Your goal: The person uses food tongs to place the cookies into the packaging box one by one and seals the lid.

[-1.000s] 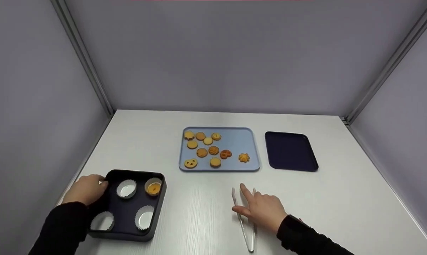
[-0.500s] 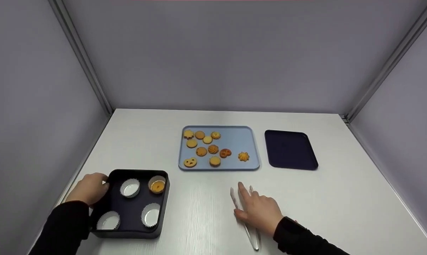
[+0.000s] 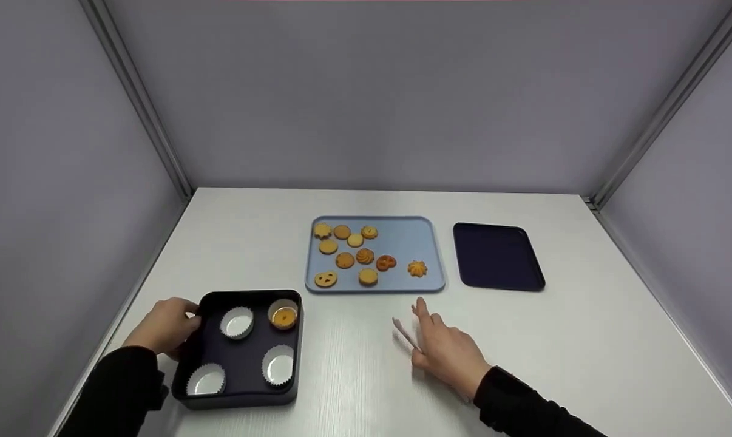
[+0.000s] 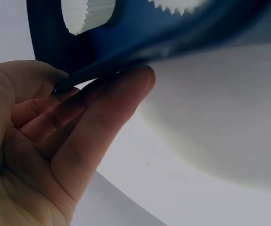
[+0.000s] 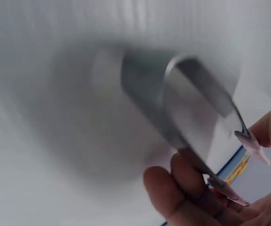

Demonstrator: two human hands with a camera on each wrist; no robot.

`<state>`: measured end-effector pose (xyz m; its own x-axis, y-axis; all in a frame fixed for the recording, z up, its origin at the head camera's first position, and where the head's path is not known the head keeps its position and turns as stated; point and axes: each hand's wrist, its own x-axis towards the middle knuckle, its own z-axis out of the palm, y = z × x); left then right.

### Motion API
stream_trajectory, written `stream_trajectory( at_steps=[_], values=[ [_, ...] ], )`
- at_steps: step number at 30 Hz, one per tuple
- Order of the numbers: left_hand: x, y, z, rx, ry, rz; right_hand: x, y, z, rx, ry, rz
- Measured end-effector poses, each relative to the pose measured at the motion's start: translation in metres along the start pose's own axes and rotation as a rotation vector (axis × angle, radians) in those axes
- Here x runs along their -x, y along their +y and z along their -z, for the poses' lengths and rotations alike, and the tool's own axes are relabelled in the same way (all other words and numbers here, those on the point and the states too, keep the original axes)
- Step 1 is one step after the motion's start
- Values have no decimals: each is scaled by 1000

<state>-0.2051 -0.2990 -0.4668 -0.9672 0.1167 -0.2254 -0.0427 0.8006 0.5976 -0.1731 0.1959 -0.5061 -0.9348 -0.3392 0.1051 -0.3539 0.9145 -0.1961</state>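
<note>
My left hand grips the left wall of a dark square box at the table's front left. In the left wrist view the thumb lies on the rim of the box and the fingers lie along its outside. Inside are several white fluted paper cups; the back right one holds a yellow-orange cookie. In front of the blue tray, my right hand holds metal tongs between thumb and fingers, their two tips apart. From the head, the hand hides most of the tongs.
A light blue tray with several cookies lies at mid-table. To its right is a dark navy square lid or tray. Grey panels enclose the white table at the back and sides.
The box has slid to the right along with my left hand. My right hand's fingers have come round the tongs, whose rear end has gone out of sight under the hand.
</note>
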Motion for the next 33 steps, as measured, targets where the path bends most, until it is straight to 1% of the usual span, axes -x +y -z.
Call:
stream_trajectory(
  at_steps=[2,5,9,12,18,21,24,27,30,33],
  values=[
    [-1,1,-3,61,-24,13,-3,2,3,-1,32,7],
    [-1,3,-7,97,-37,15,-6,5,8,-4,73,17],
    [-2,7,-13,111,-34,-8,-9,12,13,-13,121,27],
    [-4,13,-17,121,-31,-31,-11,19,15,-22,177,51],
    [-7,27,-29,127,-26,-40,-15,34,15,-21,317,105],
    [-8,35,-36,141,-21,-43,-18,41,16,2,357,125],
    [-9,45,-43,152,-13,-56,-21,46,17,15,368,128],
    [-11,56,-51,176,-8,-65,-25,50,19,26,357,124],
    [-12,66,-58,209,-8,-71,-29,51,20,24,331,127],
    [-14,75,-65,212,-14,-88,-33,49,24,8,283,123]
  ],
)
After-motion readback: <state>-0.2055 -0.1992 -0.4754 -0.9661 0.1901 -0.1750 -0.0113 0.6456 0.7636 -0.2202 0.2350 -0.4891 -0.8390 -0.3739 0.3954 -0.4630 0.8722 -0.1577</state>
